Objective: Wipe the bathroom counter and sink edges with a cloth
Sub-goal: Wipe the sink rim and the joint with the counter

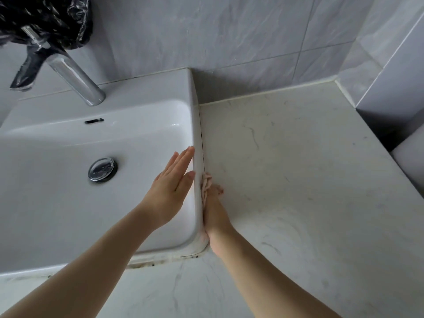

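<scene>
At the centre of the frame a pale pink cloth is pressed by the right hand against the outer right wall of the white sink, just where that wall meets the marble counter. The cloth is pinned between the palm and the sink wall, with only a crumpled end seen above the fingertips; whether the fingers are curled round it or laid flat cannot be told, since the hand is viewed edge-on. The left hand is laid flat inside the basin against the same wall, its fingers extended and together, nothing being held. It is judged that the side edge of the sink is being wiped, with the basin steadied from within. Dark specks and a grimy line are seen along the seam below the front corner of the sink, at lower centre, so that part appears not yet cleaned. The counter at the right of the frame looks largely free of debris, though faint curved streaks are visible at lower right; whether it has been wiped cannot be determined. The rim around the chrome tap, at upper left beneath a black plastic bag, is judged to remain.
</scene>
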